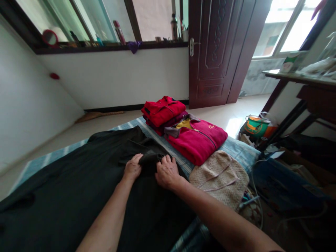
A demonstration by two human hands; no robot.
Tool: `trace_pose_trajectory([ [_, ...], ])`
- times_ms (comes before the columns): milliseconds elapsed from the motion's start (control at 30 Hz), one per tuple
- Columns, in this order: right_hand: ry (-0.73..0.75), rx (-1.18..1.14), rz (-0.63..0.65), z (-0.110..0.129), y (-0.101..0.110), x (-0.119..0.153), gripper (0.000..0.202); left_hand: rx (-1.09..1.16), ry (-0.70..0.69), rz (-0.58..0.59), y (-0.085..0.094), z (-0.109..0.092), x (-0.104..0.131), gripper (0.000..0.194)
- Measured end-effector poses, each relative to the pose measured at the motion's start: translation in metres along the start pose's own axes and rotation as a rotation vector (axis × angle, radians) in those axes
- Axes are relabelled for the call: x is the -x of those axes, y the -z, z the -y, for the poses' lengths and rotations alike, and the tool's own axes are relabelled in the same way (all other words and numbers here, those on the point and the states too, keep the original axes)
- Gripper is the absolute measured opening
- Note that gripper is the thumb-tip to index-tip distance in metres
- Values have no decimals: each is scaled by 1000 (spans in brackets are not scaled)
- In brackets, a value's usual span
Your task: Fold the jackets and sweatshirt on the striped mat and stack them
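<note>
A large dark garment point(86, 175), nearly black, is spread over the left and middle of a bed with a blue checked sheet point(237, 148). My left hand point(133, 167) and my right hand point(168, 171) both grip its cloth near the far edge, with a raised fold of fabric between them. The fingers of each hand are curled into the cloth, and their tips are partly hidden. Just beyond my right hand lies a folded crimson zip jacket point(199, 140) with a grey collar. Behind it is a stack of folded clothes topped by a red garment point(164, 109).
A beige quilted cloth point(220, 176) lies at the bed's right side. Past the bed's far edge stand a dark red door point(210, 77) and a window ledge point(105, 48) with bottles. A cluttered table point(301, 77), bags and a white cable point(254, 185) are on the right.
</note>
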State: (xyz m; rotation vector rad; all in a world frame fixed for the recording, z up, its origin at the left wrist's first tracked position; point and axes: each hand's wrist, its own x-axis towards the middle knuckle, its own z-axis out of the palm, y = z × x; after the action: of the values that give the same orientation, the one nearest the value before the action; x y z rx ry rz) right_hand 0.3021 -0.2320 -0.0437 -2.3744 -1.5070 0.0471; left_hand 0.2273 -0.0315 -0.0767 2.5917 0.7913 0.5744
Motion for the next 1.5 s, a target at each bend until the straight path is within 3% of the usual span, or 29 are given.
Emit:
trace_pose_trajectory([
  [200, -154, -24, 0, -20, 7, 22, 37, -190, 37, 10, -8, -10, 17, 61],
  [500, -224, -83, 34, -30, 20, 36, 23, -321, 61, 64, -5, -19, 21, 59],
  [867, -416, -231, 152, -50, 24, 39, 41, -295, 77, 44, -4, -20, 31, 59],
  [1300, -340, -280, 307, -59, 12, 49, 33, -214, 109, 28, -5, -18, 42, 59],
  [1500, -273, -352, 340, -66, 9, 62, 62, -179, 105, 20, -7, -16, 46, 60],
])
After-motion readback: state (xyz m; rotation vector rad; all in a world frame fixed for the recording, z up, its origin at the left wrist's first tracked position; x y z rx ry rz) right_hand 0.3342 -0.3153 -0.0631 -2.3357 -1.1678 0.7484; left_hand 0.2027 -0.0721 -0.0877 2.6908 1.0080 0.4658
